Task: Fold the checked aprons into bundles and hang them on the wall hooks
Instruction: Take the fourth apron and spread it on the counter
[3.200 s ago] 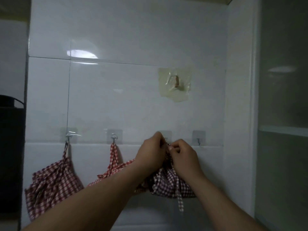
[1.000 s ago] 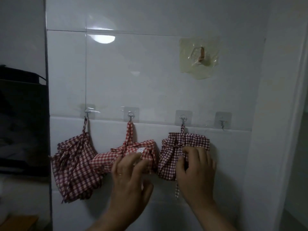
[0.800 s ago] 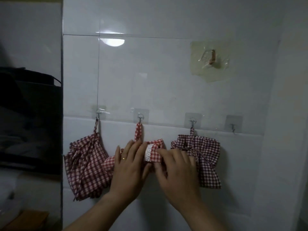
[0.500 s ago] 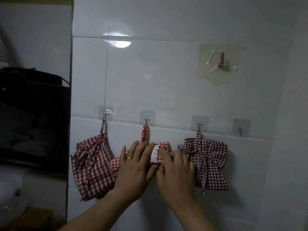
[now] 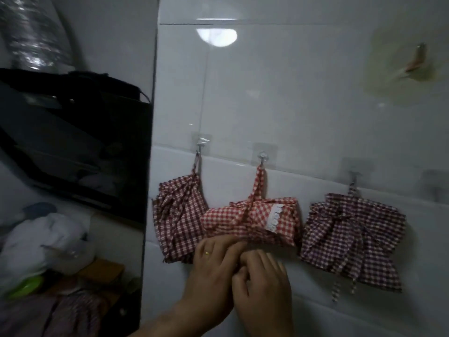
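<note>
Three checked apron bundles hang from small hooks on the white tiled wall. The dark red bundle (image 5: 178, 215) is on the left hook (image 5: 200, 144). The bright red bundle (image 5: 252, 220), with a white lace tag, is on the middle hook (image 5: 263, 156). The purplish bundle (image 5: 349, 237) is on the third hook (image 5: 353, 176). My left hand (image 5: 216, 261) is just under the middle bundle, fingertips at its lower edge. My right hand (image 5: 263, 280) is pressed against the left hand with its fingers curled; what they hold is hidden.
A fourth small hook (image 5: 435, 188) on the right is bare, and a larger adhesive hook (image 5: 418, 59) sits higher up. A black range hood (image 5: 73, 142) and foil duct (image 5: 31, 32) fill the left. Below them lie a white bag (image 5: 41, 239) and more checked fabric (image 5: 68, 314).
Both hands have slid down from the front of the middle bundle to its lower edge. The view has swung left and closer, so the range hood and counter now show.
</note>
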